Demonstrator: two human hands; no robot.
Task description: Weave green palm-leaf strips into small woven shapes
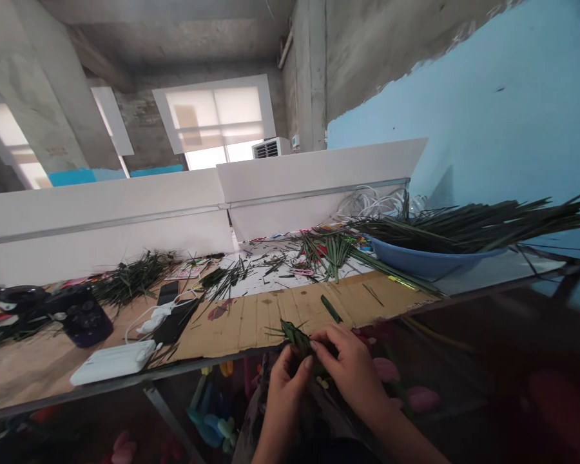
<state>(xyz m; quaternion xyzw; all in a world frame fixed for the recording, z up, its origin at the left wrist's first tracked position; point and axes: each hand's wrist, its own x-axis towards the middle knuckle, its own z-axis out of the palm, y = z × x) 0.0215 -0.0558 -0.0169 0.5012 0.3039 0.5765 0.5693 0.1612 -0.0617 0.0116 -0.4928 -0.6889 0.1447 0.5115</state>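
Note:
Both my hands meet just below the table's front edge, gripping a small woven piece of green leaf strips (296, 336). My left hand (285, 377) pinches its lower side with curled fingers. My right hand (350, 367) closes over its right end, fingertips pressed on the leaf. Thin loose strip ends stick out to the left of the woven piece. A single cut leaf strip (331, 309) lies on the brown cardboard sheet (251, 319) right above my hands.
A blue basin (425, 259) holds a long bundle of green leaves (483, 222) at right. Leaf scraps (135, 274) litter the table. A white power bank (112, 362), black phone (167, 293), dark round container (84, 316) sit left. White partitions (222, 200) stand behind.

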